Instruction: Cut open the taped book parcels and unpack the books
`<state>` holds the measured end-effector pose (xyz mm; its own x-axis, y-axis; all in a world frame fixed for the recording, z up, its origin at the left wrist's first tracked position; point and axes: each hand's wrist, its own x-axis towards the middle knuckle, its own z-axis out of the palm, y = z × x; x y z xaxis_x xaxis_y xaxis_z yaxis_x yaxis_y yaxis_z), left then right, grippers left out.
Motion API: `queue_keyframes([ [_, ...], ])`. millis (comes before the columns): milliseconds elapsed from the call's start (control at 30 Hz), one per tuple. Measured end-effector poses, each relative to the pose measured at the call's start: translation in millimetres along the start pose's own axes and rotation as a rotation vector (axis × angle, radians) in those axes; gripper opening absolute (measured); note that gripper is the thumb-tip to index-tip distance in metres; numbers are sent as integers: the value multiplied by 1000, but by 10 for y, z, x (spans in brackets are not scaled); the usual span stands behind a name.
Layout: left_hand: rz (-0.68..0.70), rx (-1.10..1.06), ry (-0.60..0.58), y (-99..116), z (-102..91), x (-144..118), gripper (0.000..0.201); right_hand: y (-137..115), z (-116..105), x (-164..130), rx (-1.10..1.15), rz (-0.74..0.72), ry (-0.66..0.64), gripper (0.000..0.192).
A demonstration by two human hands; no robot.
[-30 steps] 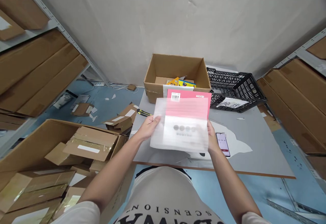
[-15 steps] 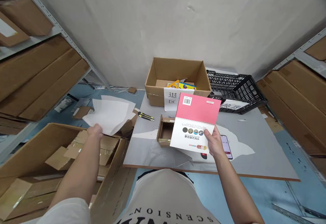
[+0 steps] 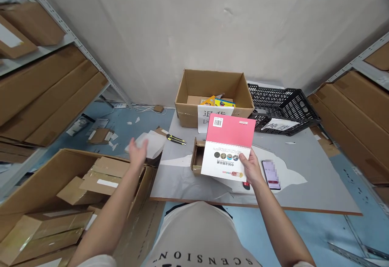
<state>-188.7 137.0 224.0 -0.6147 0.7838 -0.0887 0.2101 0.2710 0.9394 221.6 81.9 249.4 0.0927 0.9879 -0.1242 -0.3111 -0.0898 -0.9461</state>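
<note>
A pink and white book (image 3: 229,147) is gripped at its lower right corner by my right hand (image 3: 251,165), back cover up with its barcode at the top. My left hand (image 3: 138,152) has its fingers spread and holds nothing. Just beyond it, left of the table, lies white paper (image 3: 154,142). A small open cardboard box (image 3: 197,157) stands on the table, partly hidden by the book. The yellow and black box cutter (image 3: 176,139) rests by the table's left edge. Right of my right hand lies a phone (image 3: 270,174).
A large cardboard box (image 3: 188,117) with colourful books and a paper sign stands at the table's back. Beside it is a black plastic crate (image 3: 285,109). At the left, a big carton (image 3: 152,178) holds several flattened boxes. Shelves with cartons flank both sides.
My left hand has let go of the white paper, which now lies beyond the carton near the table. That hand has moved right. The book has shifted slightly left in my right hand.
</note>
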Motion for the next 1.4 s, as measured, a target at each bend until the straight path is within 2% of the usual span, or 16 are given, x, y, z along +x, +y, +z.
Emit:
queue_keyframes([
  [33, -2, -69, -102, 126, 124, -165, 67, -1, 12, 7, 4, 0, -13, 45],
  [133, -40, -232, -805, 517, 519, -695, 61, -8, 65, 32, 12, -13, -52, 45],
  [200, -65, -329, -1027, 718, 735, -952, 61, -19, 96, 47, 1, -13, -83, 45],
  [300, -84, -455, -1064, 875, 894, -1044, 61, -70, 95, 57, -65, 26, -145, 47],
  [433, -128, -412, -1048, 1003, 801, -770, 58, -224, 14, 48, -151, 170, -363, 51],
  [500, -164, -290, -1142, 1107, 712, -640, 55, -314, -13, 56, -190, 238, -504, 50],
  [600, -207, -58, -1362, 1242, 658, -613, 47, -427, 24, 115, -258, 339, -711, 45],
  [667, -185, 30, -1519, 1252, 688, -682, 40, -485, 88, 189, -308, 412, -826, 43],
  [733, -150, 25, -1606, 1184, 736, -757, 36, -545, 134, 282, -347, 476, -905, 44],
  [833, -138, -145, -1511, 995, 763, -803, 36, -659, 70, 400, -324, 509, -896, 53],
  [967, -186, -453, -1208, 773, 723, -822, 32, -749, -153, 346, -111, 321, -565, 65],
  [1067, -241, -675, -944, 684, 776, -980, 34, -590, -121, 149, 19, 151, -375, 67],
  [1167, -250, -892, -713, 617, 924, -1279, 36, -248, 147, -41, 100, 33, -316, 66],
  [1233, -257, -964, -654, 557, 1007, -1488, 35, -39, 344, -107, 115, -40, -188, 54],
  [1300, -283, -959, -671, 482, 1031, -1640, 34, 71, 455, -112, 140, -146, -16, 42],
  [1400, -298, -859, -755, 390, 956, -1691, 36, 45, 395, -62, 126, -217, 74, 38],
])
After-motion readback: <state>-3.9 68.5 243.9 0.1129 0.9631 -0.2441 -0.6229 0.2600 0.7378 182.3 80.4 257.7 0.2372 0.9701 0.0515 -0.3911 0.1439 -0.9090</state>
